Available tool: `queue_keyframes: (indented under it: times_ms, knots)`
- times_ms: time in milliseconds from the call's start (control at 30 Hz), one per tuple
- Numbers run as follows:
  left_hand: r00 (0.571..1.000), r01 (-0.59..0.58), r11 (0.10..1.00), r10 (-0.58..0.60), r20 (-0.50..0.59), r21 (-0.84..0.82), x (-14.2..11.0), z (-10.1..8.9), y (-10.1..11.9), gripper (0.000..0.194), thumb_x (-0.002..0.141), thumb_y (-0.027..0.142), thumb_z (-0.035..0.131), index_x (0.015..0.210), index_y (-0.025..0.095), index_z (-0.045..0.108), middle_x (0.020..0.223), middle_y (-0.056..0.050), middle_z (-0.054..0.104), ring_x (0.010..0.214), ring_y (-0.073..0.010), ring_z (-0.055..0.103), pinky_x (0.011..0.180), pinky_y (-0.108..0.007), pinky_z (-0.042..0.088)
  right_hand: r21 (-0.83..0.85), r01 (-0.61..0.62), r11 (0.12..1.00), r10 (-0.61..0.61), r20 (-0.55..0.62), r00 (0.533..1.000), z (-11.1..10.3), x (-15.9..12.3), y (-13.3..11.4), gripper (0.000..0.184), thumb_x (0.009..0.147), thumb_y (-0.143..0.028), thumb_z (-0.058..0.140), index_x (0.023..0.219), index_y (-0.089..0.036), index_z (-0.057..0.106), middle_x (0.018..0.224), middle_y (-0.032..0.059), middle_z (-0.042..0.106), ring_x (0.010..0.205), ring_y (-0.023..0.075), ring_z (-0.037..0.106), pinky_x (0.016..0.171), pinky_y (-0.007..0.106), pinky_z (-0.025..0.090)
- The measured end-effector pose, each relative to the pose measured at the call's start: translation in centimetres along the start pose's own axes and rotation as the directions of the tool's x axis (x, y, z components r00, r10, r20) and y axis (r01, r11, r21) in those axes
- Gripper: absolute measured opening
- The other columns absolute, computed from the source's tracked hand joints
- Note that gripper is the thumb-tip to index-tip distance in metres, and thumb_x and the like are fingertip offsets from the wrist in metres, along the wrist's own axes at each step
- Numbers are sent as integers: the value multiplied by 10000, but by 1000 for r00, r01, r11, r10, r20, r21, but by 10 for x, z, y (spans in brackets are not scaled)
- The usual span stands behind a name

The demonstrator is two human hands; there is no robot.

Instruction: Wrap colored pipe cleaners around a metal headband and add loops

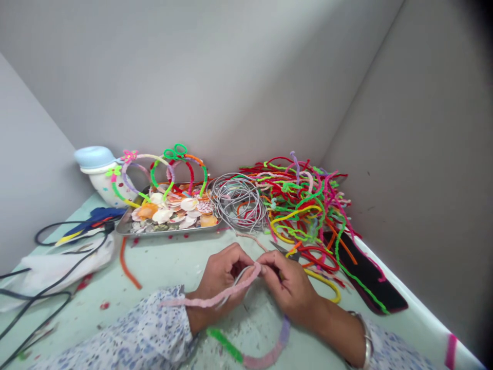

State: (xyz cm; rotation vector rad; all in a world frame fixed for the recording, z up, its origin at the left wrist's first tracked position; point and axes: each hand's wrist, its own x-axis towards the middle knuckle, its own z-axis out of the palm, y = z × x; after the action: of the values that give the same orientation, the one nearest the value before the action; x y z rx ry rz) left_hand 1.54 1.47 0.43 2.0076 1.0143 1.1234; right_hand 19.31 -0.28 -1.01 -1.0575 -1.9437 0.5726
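Note:
My left hand (223, 272) and my right hand (290, 285) meet over the table, fingertips pinched together. Between them they hold a light pink pipe cleaner (219, 298), whose loose end lies across my left wrist. Thin grey wire (239, 275) runs alongside it through my left fingers. Just below my hands curves a green, pink and lilac pipe cleaner piece (265, 361), its upper end passing under my right hand. Scissors with red handles (318, 257) lie beyond my right hand, blades partly hidden. A coil of grey wire (239, 203) rests past my hands.
A metal tray (173, 232) holds seashells (169, 210) and several pipe cleaner hoops (188, 164). A pile of coloured pipe cleaners (304, 195) spreads over a black slab (379, 288) at right. At left are a tilted white bottle (106, 177), blue-handled pliers (94, 218), black cables (50, 295) and a white bag (73, 272).

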Motion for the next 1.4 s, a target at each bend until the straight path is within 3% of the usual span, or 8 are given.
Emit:
queue_keyframes:
  times_ms: [133,500,933,1033,1133,1233,1400]
  knots:
    - [997,72,997,-72,26,-5,-1,-3,8,213,841,314,573,690,166,548,627,17,516,557,-98,455,510,-214,342,-26,30,999,-30,-17,999,2,-1,-2,112,895,-152,465,955,-197,548,815,25,625,744,147,601,690,257,437]
    - [996,65,997,-67,54,39,-4,-4,10,206,880,275,512,694,190,480,658,29,497,591,-102,450,549,-231,329,-37,67,997,-68,-20,998,2,0,-10,117,878,-134,454,923,-204,536,793,33,637,708,158,595,653,266,439]
    - [995,53,997,-49,90,-52,6,3,-6,116,814,262,571,892,176,564,763,1,565,653,-119,503,590,-230,395,137,-132,982,137,-26,990,1,1,-1,108,926,-231,447,978,-204,538,815,14,606,716,147,568,664,245,433]
    - [982,187,964,-180,51,-189,13,3,-15,155,785,299,610,860,168,577,703,10,553,605,-111,486,544,-220,382,153,-192,969,197,-20,980,-1,2,2,115,926,-269,449,936,-201,541,730,-5,565,632,136,521,596,240,411]
    - [918,394,796,-367,152,-459,20,2,-23,223,819,377,552,799,156,577,582,26,521,474,-88,440,458,-209,343,237,-273,932,281,0,960,-1,5,6,141,929,-306,441,912,-199,531,632,-34,495,550,122,458,523,226,379]
    - [905,426,714,-354,238,-556,24,-1,-29,268,823,411,558,814,149,614,562,15,537,453,-85,452,442,-207,338,304,-339,890,349,24,937,0,7,11,134,917,-307,456,912,-195,530,620,-43,488,538,114,445,512,218,375]
    - [895,440,757,-324,307,-483,26,-2,-32,251,722,377,693,802,154,610,553,25,541,445,-75,447,429,-197,342,229,-369,901,366,58,929,1,10,13,130,904,-284,473,869,-191,557,601,-51,482,515,105,423,483,208,333]
